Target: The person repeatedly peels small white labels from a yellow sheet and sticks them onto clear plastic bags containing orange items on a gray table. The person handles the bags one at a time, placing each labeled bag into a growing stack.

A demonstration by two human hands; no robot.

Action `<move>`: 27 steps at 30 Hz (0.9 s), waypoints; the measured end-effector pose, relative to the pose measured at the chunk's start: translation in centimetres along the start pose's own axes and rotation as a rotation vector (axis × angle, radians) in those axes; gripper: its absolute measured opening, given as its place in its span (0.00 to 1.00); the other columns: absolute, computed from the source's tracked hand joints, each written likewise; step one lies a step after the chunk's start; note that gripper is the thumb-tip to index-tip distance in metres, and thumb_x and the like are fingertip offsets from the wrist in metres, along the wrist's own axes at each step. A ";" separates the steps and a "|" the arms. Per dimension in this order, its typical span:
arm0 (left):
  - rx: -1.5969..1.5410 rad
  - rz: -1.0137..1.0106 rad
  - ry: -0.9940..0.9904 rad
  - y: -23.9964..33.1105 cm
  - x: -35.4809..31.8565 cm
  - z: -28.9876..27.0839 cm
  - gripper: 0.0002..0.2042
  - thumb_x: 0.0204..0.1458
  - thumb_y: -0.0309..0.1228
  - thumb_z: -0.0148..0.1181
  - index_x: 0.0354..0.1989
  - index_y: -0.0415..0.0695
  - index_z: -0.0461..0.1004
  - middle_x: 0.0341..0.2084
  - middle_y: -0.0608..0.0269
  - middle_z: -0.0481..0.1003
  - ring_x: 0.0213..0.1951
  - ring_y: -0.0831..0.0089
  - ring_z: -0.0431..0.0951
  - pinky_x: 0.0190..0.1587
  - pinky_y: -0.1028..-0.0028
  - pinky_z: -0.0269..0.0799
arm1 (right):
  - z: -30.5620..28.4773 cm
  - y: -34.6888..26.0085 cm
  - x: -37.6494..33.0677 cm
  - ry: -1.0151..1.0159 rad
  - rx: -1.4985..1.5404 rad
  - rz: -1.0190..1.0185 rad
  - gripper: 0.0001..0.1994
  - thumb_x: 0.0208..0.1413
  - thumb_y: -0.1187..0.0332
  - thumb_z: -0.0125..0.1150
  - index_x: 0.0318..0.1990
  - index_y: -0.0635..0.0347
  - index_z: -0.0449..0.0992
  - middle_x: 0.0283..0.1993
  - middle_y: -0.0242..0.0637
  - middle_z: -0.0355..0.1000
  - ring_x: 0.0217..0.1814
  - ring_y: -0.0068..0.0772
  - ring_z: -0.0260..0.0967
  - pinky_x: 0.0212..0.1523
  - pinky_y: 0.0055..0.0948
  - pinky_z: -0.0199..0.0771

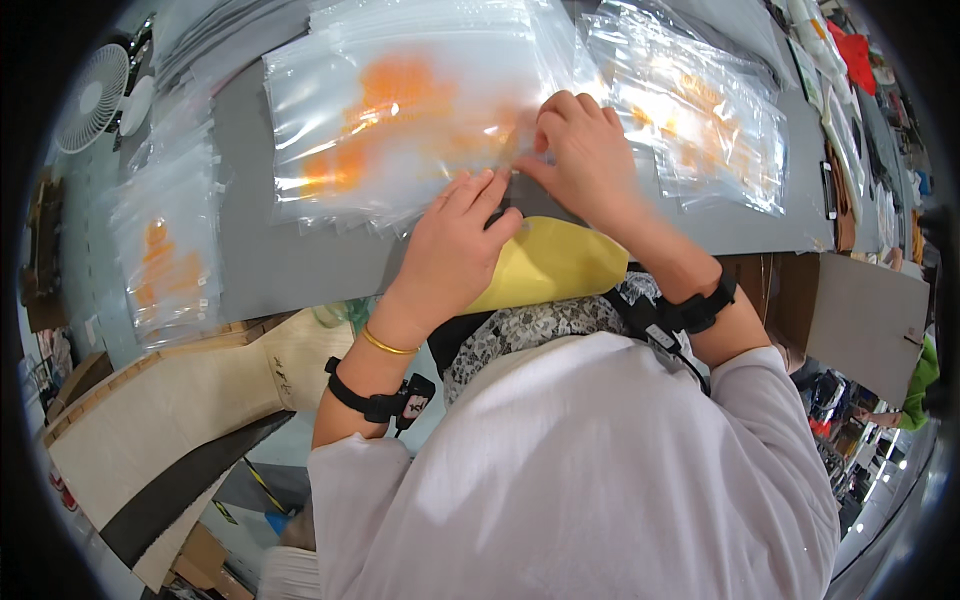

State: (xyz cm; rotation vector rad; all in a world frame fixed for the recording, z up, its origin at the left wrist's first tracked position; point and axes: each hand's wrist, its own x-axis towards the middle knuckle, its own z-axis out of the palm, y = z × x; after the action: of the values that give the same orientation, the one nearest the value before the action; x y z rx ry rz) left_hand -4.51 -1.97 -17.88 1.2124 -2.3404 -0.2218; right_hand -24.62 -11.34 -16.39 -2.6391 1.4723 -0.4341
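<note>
A stack of clear plastic bags with orange print lies on the grey table in front of me. My left hand rests at the near edge of this stack, fingers stretched out over the plastic and thumb apart from them. My right hand is at the stack's right side, fingers curled and thumb bent in, pinching at a bag's edge; the exact grip is partly hidden. Just below both hands, between the table edge and my lap, is a yellow sheet-like piece. The left thumb is close to its upper edge.
More printed clear bags lie on the right, and another pile on the left. A white fan stands at the far left. A cardboard box is right of my arm; a curved wooden panel is lower left.
</note>
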 end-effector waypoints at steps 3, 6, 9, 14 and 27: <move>-0.001 -0.011 -0.007 0.2 0.2 0.2 0.10 0.52 0.24 0.63 0.43 0.41 0.78 0.62 0.50 0.75 0.61 0.52 0.73 0.62 0.57 0.73 | 0.1 1.9 4.5 0.104 -0.004 -0.064 0.13 0.54 0.61 0.73 0.43 0.55 0.80 0.48 0.33 0.77 0.54 0.41 0.71 0.55 0.41 0.68; 0.001 -0.015 0.010 0.8 0.4 0.5 0.10 0.51 0.24 0.63 0.43 0.41 0.78 0.63 0.51 0.75 0.61 0.52 0.73 0.61 0.56 0.73 | 2.5 2.7 10.3 0.298 0.046 -0.172 0.13 0.57 0.60 0.70 0.44 0.56 0.81 0.49 0.33 0.78 0.55 0.41 0.73 0.56 0.41 0.68; -0.009 -0.049 0.024 1.3 0.6 0.8 0.09 0.53 0.25 0.63 0.42 0.41 0.78 0.60 0.53 0.76 0.60 0.52 0.73 0.62 0.56 0.71 | 4.3 2.3 13.5 0.103 0.133 -0.092 0.12 0.59 0.59 0.69 0.44 0.56 0.82 0.47 0.35 0.80 0.51 0.42 0.76 0.55 0.40 0.70; -0.392 -0.238 0.140 1.2 0.1 -0.3 0.03 0.55 0.23 0.66 0.36 0.38 0.80 0.47 0.56 0.83 0.52 0.56 0.78 0.55 0.62 0.75 | 1.6 -0.7 12.4 0.170 0.354 -0.168 0.11 0.63 0.57 0.65 0.43 0.52 0.83 0.38 0.39 0.81 0.40 0.47 0.79 0.43 0.40 0.76; -1.430 -1.001 0.204 2.7 1.2 -1.2 0.11 0.65 0.32 0.66 0.47 0.35 0.83 0.39 0.64 0.85 0.38 0.81 0.82 0.41 0.77 0.79 | -10.6 20.8 6.3 0.499 -0.395 -0.165 0.10 0.60 0.61 0.67 0.42 0.57 0.82 0.33 0.46 0.81 0.37 0.52 0.79 0.38 0.47 0.76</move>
State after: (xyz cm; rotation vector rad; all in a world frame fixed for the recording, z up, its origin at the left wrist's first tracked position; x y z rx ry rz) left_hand -6.47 -1.25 -15.43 1.2536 -0.6837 -1.6063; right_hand -41.56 -27.08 -9.41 -3.1396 1.6062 -0.9700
